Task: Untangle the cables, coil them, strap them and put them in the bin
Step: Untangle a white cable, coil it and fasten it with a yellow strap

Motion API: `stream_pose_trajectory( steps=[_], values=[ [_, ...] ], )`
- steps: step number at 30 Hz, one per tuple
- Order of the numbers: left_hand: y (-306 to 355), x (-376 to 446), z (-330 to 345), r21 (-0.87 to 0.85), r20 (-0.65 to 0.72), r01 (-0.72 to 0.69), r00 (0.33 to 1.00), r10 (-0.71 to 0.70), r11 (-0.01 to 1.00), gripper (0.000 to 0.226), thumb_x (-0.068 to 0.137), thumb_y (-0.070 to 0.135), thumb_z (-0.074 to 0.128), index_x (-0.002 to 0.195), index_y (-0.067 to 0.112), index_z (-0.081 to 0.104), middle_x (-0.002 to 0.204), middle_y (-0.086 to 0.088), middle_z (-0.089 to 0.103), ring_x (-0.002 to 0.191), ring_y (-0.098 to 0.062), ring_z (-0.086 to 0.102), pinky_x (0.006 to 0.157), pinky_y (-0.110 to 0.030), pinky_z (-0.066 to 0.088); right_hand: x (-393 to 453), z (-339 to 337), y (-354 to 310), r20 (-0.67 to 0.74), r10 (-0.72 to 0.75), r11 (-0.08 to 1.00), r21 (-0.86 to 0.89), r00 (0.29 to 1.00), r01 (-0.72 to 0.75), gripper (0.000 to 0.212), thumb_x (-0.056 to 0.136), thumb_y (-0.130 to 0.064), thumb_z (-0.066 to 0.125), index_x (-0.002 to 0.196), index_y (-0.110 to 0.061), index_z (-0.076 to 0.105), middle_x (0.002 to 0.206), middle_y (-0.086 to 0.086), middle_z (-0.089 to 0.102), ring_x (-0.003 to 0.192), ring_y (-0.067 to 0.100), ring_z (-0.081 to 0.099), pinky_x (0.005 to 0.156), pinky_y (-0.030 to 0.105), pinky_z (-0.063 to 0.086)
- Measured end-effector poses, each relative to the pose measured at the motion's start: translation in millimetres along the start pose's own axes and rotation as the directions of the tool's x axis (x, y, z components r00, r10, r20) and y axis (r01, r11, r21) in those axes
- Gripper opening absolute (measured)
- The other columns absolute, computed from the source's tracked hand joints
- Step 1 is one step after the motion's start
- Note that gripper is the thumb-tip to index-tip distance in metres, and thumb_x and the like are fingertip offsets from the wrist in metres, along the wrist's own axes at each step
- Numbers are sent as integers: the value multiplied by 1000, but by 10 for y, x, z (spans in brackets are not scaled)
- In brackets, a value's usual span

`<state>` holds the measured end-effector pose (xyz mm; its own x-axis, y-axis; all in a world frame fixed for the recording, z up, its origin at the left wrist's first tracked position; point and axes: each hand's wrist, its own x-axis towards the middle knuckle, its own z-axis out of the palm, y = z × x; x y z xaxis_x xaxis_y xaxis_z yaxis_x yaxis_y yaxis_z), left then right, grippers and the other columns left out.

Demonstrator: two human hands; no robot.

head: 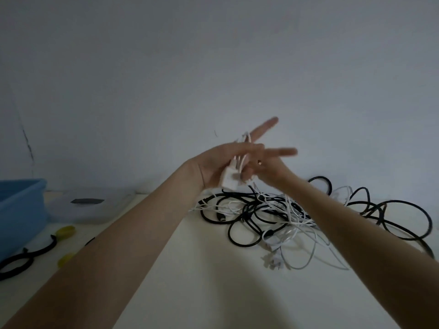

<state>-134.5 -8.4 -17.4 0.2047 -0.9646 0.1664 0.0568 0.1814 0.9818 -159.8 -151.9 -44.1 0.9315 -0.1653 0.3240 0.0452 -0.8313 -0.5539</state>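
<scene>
Both my hands are raised above the white table (202,281). My left hand (213,166) holds a white cable (244,141) with its white adapter block (229,180) against the palm. Loops of it run over the outstretched fingers. My right hand (266,168) pinches the same cable just beside the adapter. From there the cable drops into a tangle of black and white cables (261,214) on the table behind my hands. A white plug (272,261) lies at the near edge of the tangle.
A blue bin (21,210) stands at the far left, with a clear plastic lid or box (90,206) beside it. A coiled black cable (23,260) and yellow straps (65,231) lie in front of the bin. A grey wall rises behind the table.
</scene>
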Motion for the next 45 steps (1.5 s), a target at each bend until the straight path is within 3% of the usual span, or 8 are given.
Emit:
stream_pose_trajectory(
  steps=[5, 11, 16, 21, 26, 33, 39, 45],
  values=[
    [76, 69, -168, -86, -454, -207, 879, 147, 975, 68, 92, 0, 43, 140, 47, 33, 154, -1, 27, 122, -46, 48, 88, -57, 49, -129, 129, -124, 205, -64, 985, -144, 977, 95, 38, 102, -27, 34, 68, -21, 52, 74, 3, 55, 66, 19, 50, 64, 27, 39],
    [-9, -119, -474, 191, -702, 40, 704, 108, 981, 58, 98, 28, 45, 142, 54, 17, 158, 8, 8, 111, -25, 49, 81, -33, 44, -181, -126, -154, 528, -5, 993, -101, 849, 69, 23, 94, -21, 51, 75, -12, 59, 54, 1, 39, 35, 7, 29, 34, 15, 27],
    [-201, -207, -478, 291, -577, 295, 813, -80, 910, 73, 85, 54, 48, 145, 51, 6, 158, 1, 12, 130, -34, 44, 99, -45, 44, -115, -440, -308, 458, -173, 983, 32, 872, 179, 25, 91, -24, 59, 69, -13, 66, 47, -9, 37, 39, 5, 27, 39, 15, 25],
    [-251, -238, -284, 181, -129, 352, 934, -332, 919, 78, 62, 70, 51, 134, 51, 26, 128, -5, 61, 75, -17, 71, 82, -32, 56, -25, -596, -288, 234, -224, 974, 88, 946, 209, 25, 83, -22, 69, 78, 3, 68, 39, -13, 36, 38, 4, 28, 41, 16, 26],
    [-88, -156, 33, 184, -37, 280, 960, -278, 942, 36, 86, 38, 43, 121, 42, 49, 88, -8, 74, 27, -1, 34, 55, -16, 52, 35, -497, -21, 45, -140, 966, 225, 989, 126, 36, 86, -23, 66, 56, -9, 52, 38, -12, 34, 36, 4, 26, 37, 14, 24],
    [198, 171, 51, -189, -375, -250, 912, 165, 950, 48, 95, 22, 48, 137, 42, 40, 151, -2, 32, 116, -39, 54, 88, -49, 52, -100, 11, 40, 283, -69, 968, -214, 957, 133, 46, 96, -39, 46, 57, -13, 44, 54, -2, 47, 42, 6, 44, 52, 20, 38],
    [-106, 110, -131, 109, -593, 59, 805, 17, 992, 54, 100, 27, 42, 143, 52, 19, 159, -2, 0, 94, -23, 56, 76, -37, 49, -76, -149, -242, 380, -147, 870, -390, 913, 303, 38, 84, -30, 67, 56, -18, 43, 55, -5, 44, 50, 10, 37, 52, 23, 30],
    [-231, -17, -63, 155, -309, 341, 908, -282, 927, 30, 100, 38, 36, 127, 27, 41, 127, -16, 59, 72, -21, 69, 60, -23, 54, -18, -344, -162, 293, -175, 910, -317, 940, 268, 22, 79, -27, 72, 64, -20, 59, 54, -3, 49, 48, 8, 37, 51, 19, 29]
  ],
)
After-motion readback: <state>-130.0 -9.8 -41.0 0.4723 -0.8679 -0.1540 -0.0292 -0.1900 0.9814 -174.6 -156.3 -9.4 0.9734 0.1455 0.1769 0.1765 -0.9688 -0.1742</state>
